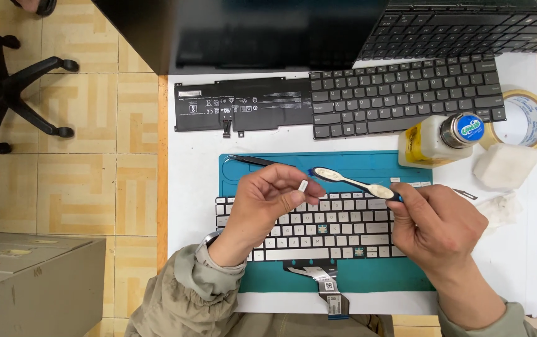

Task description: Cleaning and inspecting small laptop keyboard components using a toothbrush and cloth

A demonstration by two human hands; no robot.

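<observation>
White table (518, 262) edge nears both hands (268, 196) (434, 218) over grey keyboard (318, 228).

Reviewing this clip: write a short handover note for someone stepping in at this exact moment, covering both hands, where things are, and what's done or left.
Left hand: pinches a small white keycap between its fingertips.
Right hand: holds a cream-and-blue toothbrush, brush end against the keycap.
The silver-white laptop keyboard lies on the teal work mat; two keycaps are off, their sockets bare. Black tweezers rest on the mat's upper left.
Nearby: glue-like bottle with blue cap, tape roll, grey keyboard, black flat battery.
Done: keycaps removed. Left: bare sockets unfilled.
</observation>
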